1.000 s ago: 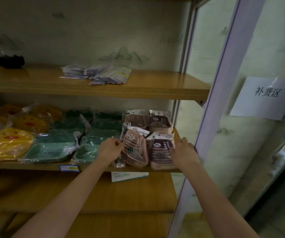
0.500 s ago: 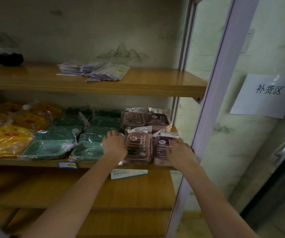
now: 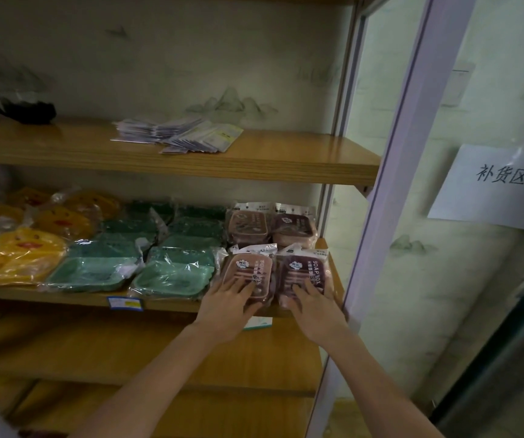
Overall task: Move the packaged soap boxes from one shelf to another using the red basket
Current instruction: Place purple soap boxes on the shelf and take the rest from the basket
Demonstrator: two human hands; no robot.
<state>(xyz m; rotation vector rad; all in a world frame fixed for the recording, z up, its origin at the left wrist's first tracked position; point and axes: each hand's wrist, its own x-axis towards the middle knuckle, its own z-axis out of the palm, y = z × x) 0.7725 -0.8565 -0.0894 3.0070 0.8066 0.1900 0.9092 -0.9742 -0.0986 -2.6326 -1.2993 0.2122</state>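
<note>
Soap boxes under your palms, left hand (image 3: 229, 306) spread flat on the pink pack (image 3: 248, 273), right hand (image 3: 316, 308) flat (fingers splayed) on the purple pack (image 3: 304, 270), green trays (image 3: 172, 273) just left.

You look at a dim, greenish scene; the light is weak and even, with no clear source you can pick out. The brightest patch is the pale wall (image 3: 491, 90) at your right. Shade deepens under the upper shelf (image 3: 254, 159), and the yellow packets (image 3: 17, 248) at far left sit in murk. Small glints of glare sit on the plastic wrap of the green trays (image 3: 172, 273). Straight posts bow toward the frame edges, and the lower corners go soft and blurred.
</note>
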